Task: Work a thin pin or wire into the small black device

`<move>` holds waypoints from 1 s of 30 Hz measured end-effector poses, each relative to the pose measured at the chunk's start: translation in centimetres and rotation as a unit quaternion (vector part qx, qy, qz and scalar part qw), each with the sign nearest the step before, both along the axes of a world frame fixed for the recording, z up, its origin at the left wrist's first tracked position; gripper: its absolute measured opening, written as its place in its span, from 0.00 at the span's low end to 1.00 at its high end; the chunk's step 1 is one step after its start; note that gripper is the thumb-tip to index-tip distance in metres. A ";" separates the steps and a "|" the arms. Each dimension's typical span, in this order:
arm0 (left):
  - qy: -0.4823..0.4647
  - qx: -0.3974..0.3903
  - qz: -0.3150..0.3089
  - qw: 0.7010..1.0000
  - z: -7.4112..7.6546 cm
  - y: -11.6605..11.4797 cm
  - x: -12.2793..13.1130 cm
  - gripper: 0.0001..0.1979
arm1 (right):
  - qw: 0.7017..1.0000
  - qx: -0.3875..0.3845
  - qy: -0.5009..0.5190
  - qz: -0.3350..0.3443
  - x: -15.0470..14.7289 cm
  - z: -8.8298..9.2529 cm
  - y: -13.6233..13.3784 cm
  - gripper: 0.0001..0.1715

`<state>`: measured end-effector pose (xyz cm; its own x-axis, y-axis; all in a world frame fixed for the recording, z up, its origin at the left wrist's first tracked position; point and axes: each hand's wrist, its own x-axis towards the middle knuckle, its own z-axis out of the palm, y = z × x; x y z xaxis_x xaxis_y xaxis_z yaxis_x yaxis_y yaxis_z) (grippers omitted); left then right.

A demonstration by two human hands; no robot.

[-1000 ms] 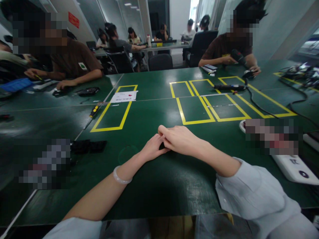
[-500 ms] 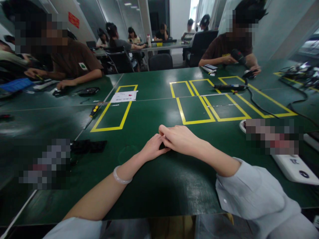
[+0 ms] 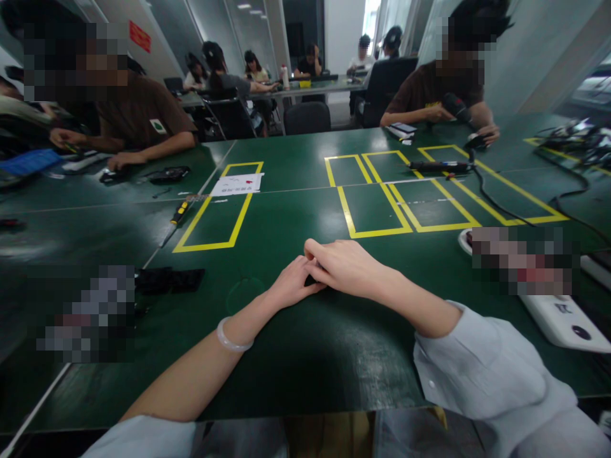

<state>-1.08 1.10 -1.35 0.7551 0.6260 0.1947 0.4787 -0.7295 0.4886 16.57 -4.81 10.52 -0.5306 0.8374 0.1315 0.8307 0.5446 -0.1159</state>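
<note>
My left hand (image 3: 293,281) and my right hand (image 3: 346,267) meet above the near part of the green table (image 3: 305,362). Curled fingers of the right hand overlap the fingertips of the left, and the left thumb stretches beneath the right hand. Both hands are closed against each other; whether anything small lies between them is hidden. A pale bracelet (image 3: 235,337) circles my left wrist. Nearest beyond the hands are yellow tape outlines (image 3: 382,235) on the tabletop.
To the left lie a yellow-and-black screwdriver-like tool (image 3: 180,212), a paper sheet (image 3: 237,184) and a black item (image 3: 186,280). A white device (image 3: 563,321) sits at right. Cables (image 3: 573,143) and a black rod-shaped tool (image 3: 442,167) lie farther off. Two co-workers sit across.
My hands keep the same pose and place. The co-worker at the left has shifted a hand slightly.
</note>
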 end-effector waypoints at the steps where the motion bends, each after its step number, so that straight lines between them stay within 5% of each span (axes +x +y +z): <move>1: 0.002 -0.003 0.002 1.000 0.0 0.0 0.0 0.18 | 1.000 0.000 -0.006 0.001 0.0 0.0 0.1 0.13; 30: -0.001 0.003 -0.002 1.000 -0.1 0.1 0.0 0.17 | 1.000 -0.003 0.007 0.004 0.2 -0.3 -0.1 0.13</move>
